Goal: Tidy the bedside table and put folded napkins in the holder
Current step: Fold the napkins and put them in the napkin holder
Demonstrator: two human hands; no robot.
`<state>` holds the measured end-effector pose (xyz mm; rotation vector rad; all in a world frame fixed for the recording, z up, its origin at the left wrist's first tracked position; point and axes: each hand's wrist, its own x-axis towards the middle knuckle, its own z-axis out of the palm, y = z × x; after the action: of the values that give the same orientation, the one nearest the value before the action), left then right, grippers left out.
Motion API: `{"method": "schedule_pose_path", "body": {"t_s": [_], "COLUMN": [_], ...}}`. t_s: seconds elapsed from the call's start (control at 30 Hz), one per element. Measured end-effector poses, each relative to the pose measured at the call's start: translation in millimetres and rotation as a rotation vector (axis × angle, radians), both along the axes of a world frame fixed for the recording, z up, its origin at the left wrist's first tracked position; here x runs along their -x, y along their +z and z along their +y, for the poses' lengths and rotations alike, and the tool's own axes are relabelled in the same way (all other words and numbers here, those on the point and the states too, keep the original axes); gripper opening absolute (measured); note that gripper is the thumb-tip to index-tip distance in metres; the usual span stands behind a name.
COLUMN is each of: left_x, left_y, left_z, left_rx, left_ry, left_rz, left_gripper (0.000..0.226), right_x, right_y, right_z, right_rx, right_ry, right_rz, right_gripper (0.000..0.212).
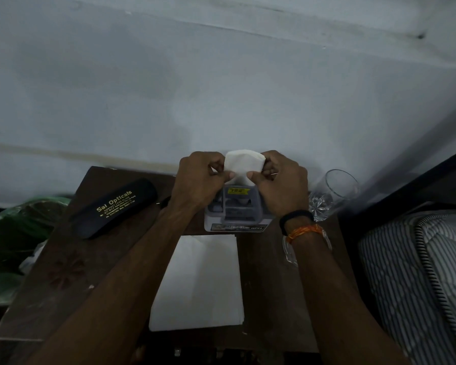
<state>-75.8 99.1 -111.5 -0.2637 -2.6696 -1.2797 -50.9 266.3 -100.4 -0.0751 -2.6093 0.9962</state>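
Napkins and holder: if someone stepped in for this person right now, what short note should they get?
Left hand and right hand each pinch a side of a folded napkin, held over the holder at the back of the table.
Done: this napkin is folded; whether its lower edge is in the holder yet is hidden.
Left: seat it, then fold the flat napkins lying in front of the holder.
The spectacle case and glass flank the holder.

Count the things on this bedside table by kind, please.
Spectacle case: 1
Napkin holder: 1
Drinking glass: 1
Folded napkin held in both hands: 1
Flat napkin stack: 1
Total: 5
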Motion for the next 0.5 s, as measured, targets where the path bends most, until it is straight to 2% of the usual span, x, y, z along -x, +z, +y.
{"method": "schedule_pose_path", "body": {"t_s": [0.3, 0.5], "left_x": [1.0, -2.7], "left_y": [-4.4, -0.5], "left_z": [-1.6, -10.0], "left_rx": [0.015, -0.024], "left_ry": [0.003, 0.018], "left_rz": [-0.014, -0.041], "left_gripper": [0.025, 0.043], "right_x": [-0.7, -5.6], "right_y": [-3.9, -0.4], "right_z": [-0.7, 8.7], "right_rx": [-0.037, 0.038], "right_ry": [-0.015, -0.017], "right_rz": [-0.047, -0.120], "right_gripper": [0.023, 0.036]}}
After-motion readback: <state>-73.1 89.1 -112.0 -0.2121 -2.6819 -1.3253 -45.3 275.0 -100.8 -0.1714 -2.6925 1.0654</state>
